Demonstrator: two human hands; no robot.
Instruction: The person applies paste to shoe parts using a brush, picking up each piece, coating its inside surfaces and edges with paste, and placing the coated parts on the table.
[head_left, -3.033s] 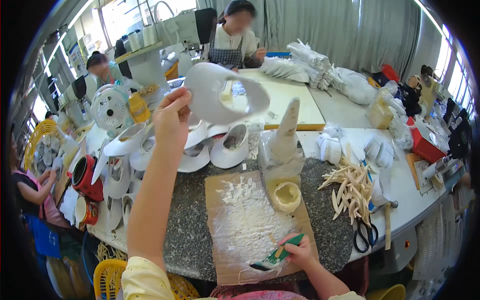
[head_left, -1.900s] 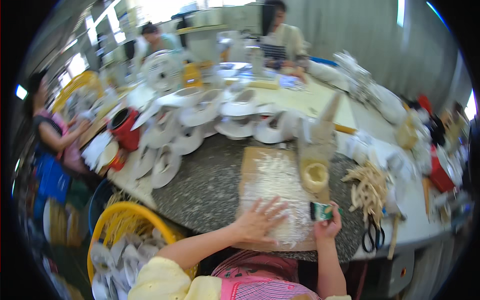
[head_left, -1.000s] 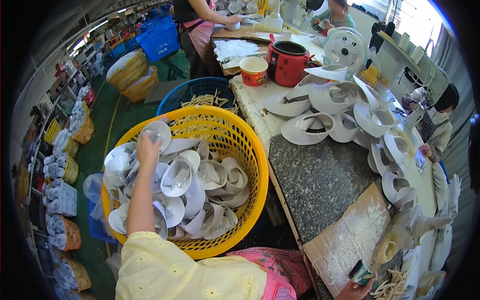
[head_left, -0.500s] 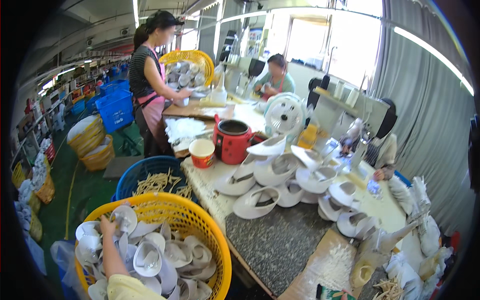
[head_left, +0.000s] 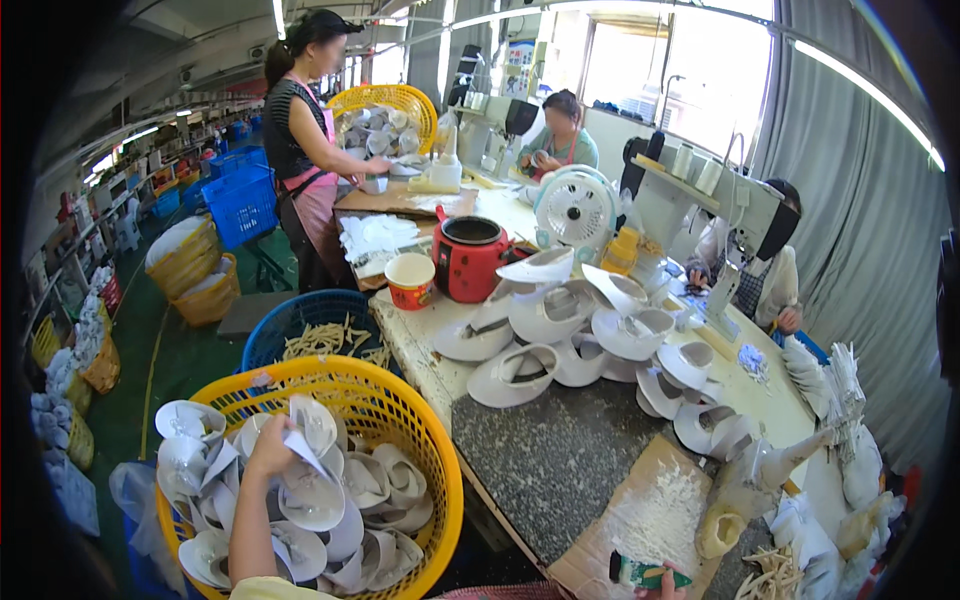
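My left hand (head_left: 268, 450) reaches into a yellow plastic basket (head_left: 452, 450) and is closed on the edge of a white shoe upper (head_left: 305, 452). Many similar curved white uppers are heaped around it in the basket. At the lower edge my right hand (head_left: 668, 588) shows only in part, fingers wrapped round a small green, black-ended tool (head_left: 640, 572). I cannot make out what kind of tool it is. It is over brown cardboard (head_left: 600, 540) dusted with white powder. More white uppers (head_left: 515, 375) stand in a pile on the worktable, beyond a dark speckled slab (head_left: 540, 470).
Behind the basket stands a blue basket (head_left: 262, 345) with pale strips. A red pot (head_left: 470, 262), a paper tub (head_left: 410, 283) and a fan (head_left: 575, 212) stand on the table. Co-workers sit or stand across it, near a sewing machine (head_left: 740, 215). A cloth cone (head_left: 735, 520) lies at the right.
My left hand has moved right from the basket's left side and now grips an upper. My right hand and the green tool show more at the lower edge. The view has shifted slightly.
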